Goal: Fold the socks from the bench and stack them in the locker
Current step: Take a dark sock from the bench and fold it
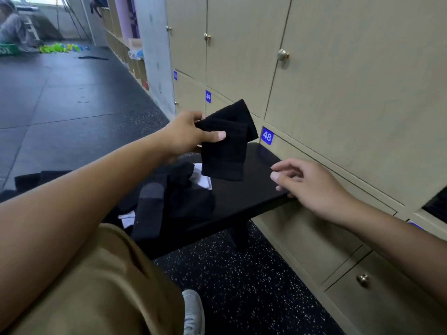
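My left hand (191, 134) pinches a folded black sock (227, 141) by its left edge and holds it in the air above the black bench (256, 189). The sock hangs down in front of the locker wall. My right hand (312, 184) hovers at the bench's right edge with fingers loosely curled and holds nothing. A heap of loose socks (169, 197), black, grey and white, lies on the bench near my knee. At the right edge of the view a dark opening (436, 206) shows in the locker row; what it holds is hidden.
Beige lockers (338, 93) with round knobs and blue number tags 48 (267, 135) and 49 line the right side. The floor is dark speckled rubber (242, 286). My tan-trousered leg and grey shoe (193, 313) are at the bottom. A person sits far back left.
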Demonstrator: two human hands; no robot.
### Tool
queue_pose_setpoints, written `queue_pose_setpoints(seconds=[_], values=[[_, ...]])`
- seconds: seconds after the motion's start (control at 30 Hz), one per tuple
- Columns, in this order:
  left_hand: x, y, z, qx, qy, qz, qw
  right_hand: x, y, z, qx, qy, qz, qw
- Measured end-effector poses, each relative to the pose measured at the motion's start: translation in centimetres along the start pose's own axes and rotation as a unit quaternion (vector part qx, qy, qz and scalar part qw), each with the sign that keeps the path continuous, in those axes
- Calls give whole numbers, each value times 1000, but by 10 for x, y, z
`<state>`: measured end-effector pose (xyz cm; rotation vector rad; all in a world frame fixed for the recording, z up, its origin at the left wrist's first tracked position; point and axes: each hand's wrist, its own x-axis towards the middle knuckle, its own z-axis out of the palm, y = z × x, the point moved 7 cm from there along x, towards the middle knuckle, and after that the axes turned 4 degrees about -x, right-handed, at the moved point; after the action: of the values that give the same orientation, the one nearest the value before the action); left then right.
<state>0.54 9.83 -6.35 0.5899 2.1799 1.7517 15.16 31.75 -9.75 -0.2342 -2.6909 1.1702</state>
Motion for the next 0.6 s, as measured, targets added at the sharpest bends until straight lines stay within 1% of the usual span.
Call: queue_pose_setpoints(seconds=[0.1, 0.27, 0.37, 0.47, 0.6], values=[[0, 4, 30, -104, -38, -28, 993, 1, -6, -9, 109, 9, 26, 994], [-5, 17, 88, -213, -108, -51, 970, -5, -9, -30, 199, 17, 45, 979], [-5, 24, 116, -229, -140, -54, 962, -13, -8, -48, 228, 51, 48, 971], [-4, 30, 135, -222, -141, -57, 963, -21, 2, -71, 223, 101, 57, 968], [-5, 39, 156, -213, -142, -58, 965, -34, 16, -92, 204, 123, 76, 968]])
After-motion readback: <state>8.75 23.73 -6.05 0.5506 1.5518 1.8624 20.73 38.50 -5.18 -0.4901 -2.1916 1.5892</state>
